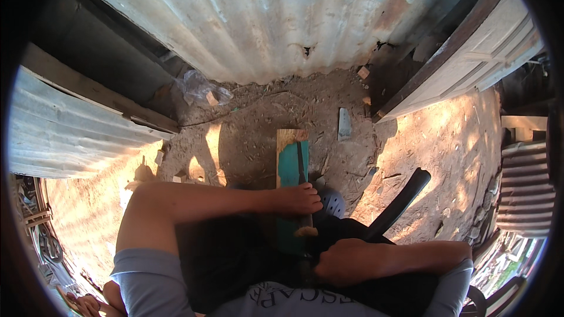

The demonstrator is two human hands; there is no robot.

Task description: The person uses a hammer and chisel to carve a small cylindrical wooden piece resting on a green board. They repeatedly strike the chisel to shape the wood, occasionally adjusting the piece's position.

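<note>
A teal-painted board (288, 167) with a bare wood end stands lengthwise in front of me, its near part in shadow over my lap. My left hand (301, 198) is closed around a narrow dark strip (300, 161) that lies along the board's right side. Just below that hand shows a pale, raw wood end (305, 232). My right hand (343, 262) is a closed fist close to the board's near end; what it grips is lost in dark shadow. Beyond the right wrist, a long black curved piece (402, 202) slants up and right. I cannot tell whether the fist holds it.
Corrugated metal sheet (264, 17) walls off the far side. A panelled door (464, 61) leans in at right. On the dirt ground (252, 141) lie a clear plastic bag (202, 88), a grey flat piece (344, 124) and wood scraps. A grey perforated shoe (333, 202) is beside the board.
</note>
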